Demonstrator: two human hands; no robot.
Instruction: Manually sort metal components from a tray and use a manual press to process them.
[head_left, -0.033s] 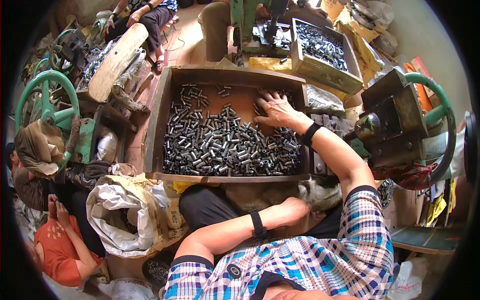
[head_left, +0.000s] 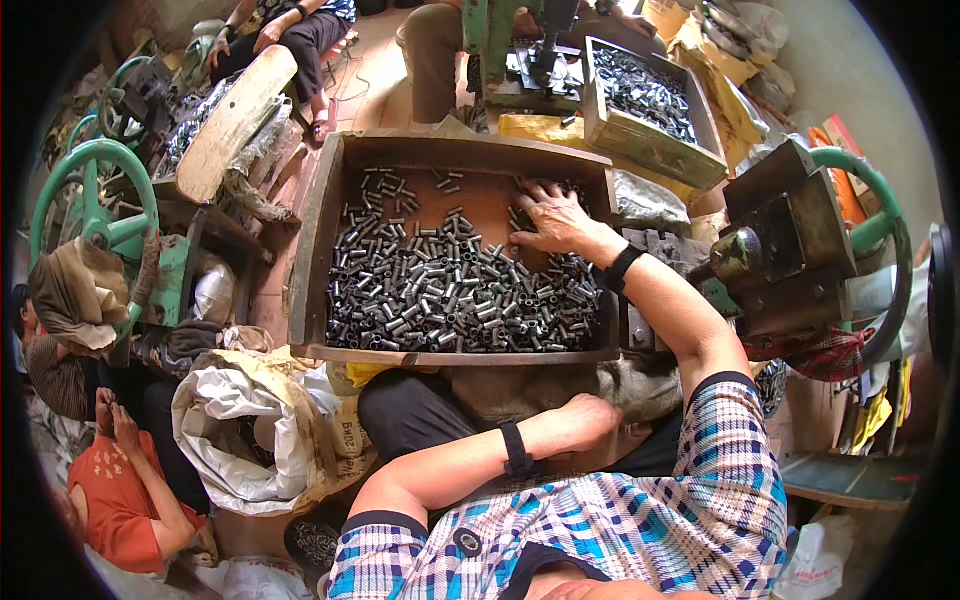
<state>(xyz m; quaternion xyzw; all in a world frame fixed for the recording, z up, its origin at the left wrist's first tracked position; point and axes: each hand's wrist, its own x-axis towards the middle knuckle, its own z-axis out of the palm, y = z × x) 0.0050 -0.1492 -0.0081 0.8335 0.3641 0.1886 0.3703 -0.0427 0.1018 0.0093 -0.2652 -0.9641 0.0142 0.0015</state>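
Observation:
A shallow wooden box (head_left: 465, 357) in front of me holds a heap of short metal tubes (head_left: 470, 285), thickest toward its near side. My right hand (head_left: 556, 218) reaches into the far right of the box, palm down, fingers spread and the thumb apart. Its fingertips lie by some tubes near the right wall; whether they touch them is hard to see. Close to my body, below the box's near edge, my left hand (head_left: 585, 422) rests curled by my lap. Its fingers are folded under, so anything inside them is hidden.
To the right is a dark metal machine with a green handwheel (head_left: 880, 235); another green wheel (head_left: 95, 195) stands left. A second box (head_left: 655, 155) of metal pieces sits far right. An open white sack (head_left: 240, 440) is near left. Other people sit at far left and lower left.

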